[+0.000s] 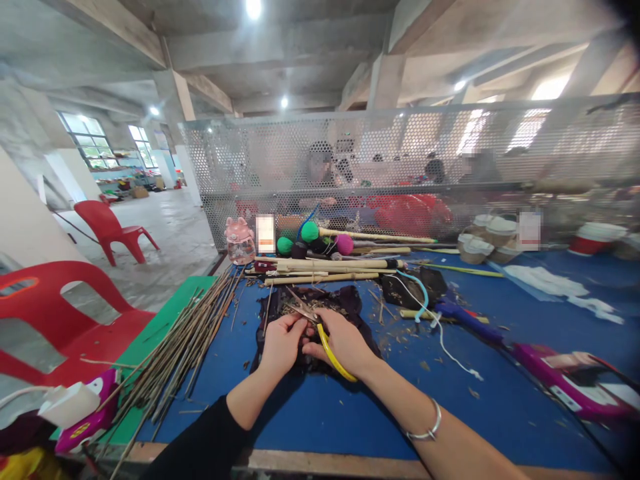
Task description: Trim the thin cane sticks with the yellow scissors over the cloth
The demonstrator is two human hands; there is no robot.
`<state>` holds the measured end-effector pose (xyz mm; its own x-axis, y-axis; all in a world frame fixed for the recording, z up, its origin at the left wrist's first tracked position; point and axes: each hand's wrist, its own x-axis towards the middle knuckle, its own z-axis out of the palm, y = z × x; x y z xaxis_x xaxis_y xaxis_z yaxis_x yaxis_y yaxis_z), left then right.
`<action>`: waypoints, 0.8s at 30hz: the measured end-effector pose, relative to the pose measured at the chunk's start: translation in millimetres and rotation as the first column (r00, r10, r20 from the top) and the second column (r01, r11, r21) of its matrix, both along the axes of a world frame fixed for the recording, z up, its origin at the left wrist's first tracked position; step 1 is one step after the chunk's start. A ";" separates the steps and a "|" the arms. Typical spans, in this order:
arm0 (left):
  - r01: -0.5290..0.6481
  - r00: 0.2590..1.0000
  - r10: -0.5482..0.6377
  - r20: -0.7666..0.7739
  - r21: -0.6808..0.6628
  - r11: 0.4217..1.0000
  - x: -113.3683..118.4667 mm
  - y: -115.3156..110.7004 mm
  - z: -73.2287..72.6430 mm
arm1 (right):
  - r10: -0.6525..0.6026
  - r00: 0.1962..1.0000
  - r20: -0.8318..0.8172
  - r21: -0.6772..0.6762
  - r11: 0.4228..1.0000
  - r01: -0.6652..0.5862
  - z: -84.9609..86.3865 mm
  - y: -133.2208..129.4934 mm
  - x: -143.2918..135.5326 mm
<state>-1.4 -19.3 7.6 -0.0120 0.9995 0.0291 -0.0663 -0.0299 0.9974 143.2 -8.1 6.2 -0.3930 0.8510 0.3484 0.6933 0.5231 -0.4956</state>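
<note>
My right hand (345, 339) is closed round yellow-handled scissors (336, 357), whose blades point up and left. Close beside it, my left hand (284, 343) has its thumb and fingers pinched together near the blades; what they hold is too small to make out. Both hands are over a black cloth (353, 303) strewn with small brown clippings (327, 305). To the left lies a spread bundle of thin brown sticks (200, 327). Behind the cloth, pale thick canes (335, 267) lie crosswise on the blue table (300, 420).
Green and magenta yarn balls (311, 231), a pink bottle (240, 241) and paper cups (475, 247) stand before a perforated metal screen (270, 157). A purple tool (555, 380) with a cord lies right. People sit beyond the screen. Red chairs (75, 303) stand left.
</note>
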 end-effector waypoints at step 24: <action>0.054 0.997 -0.054 -0.052 -0.002 0.999 0.6 1.1 -8.8 | -0.027 1.000 -0.011 -0.125 0.992 0.025 -1.8 3.0 0.7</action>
